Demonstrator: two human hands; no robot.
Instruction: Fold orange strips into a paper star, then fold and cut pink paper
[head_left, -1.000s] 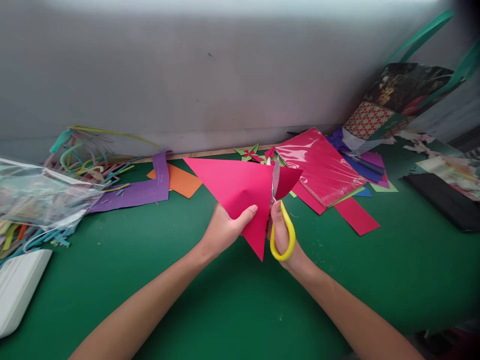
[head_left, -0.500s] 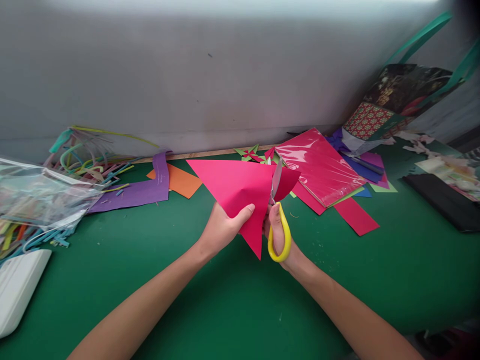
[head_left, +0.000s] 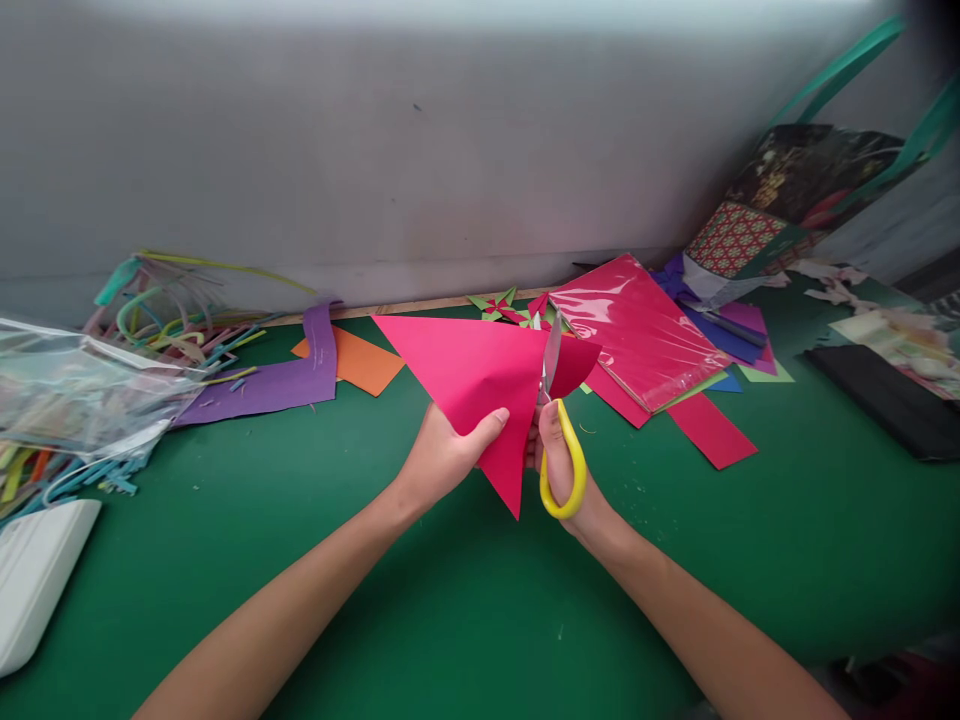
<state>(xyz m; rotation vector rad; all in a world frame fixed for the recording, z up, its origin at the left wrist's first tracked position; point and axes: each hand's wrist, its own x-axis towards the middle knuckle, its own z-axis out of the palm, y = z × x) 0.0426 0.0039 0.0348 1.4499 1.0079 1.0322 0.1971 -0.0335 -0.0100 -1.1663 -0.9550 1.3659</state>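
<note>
A pink-red sheet of paper (head_left: 480,370) is held up over the middle of the table, one pointed corner to the left and another hanging down. My left hand (head_left: 454,450) grips its lower part, thumb on top and fingers hidden beneath. In my right hand (head_left: 559,460) are scissors with yellow handles (head_left: 574,480), thumb through one loop. Their parted blades (head_left: 552,350) straddle the sheet at its right side, and a darker flap of the paper (head_left: 576,362) curls away beyond them.
Behind the hands lie a plastic-wrapped pack of red paper (head_left: 637,325), green-and-red paper stars (head_left: 499,305) and an orange piece (head_left: 367,362). To the left are purple paper (head_left: 289,385), a clear bag (head_left: 82,390) and a white object (head_left: 41,580). A black pouch (head_left: 885,400) lies right.
The scissors and my right hand have shifted slightly up and to the right. My left hand keeps its hold on the paper, almost still.
</note>
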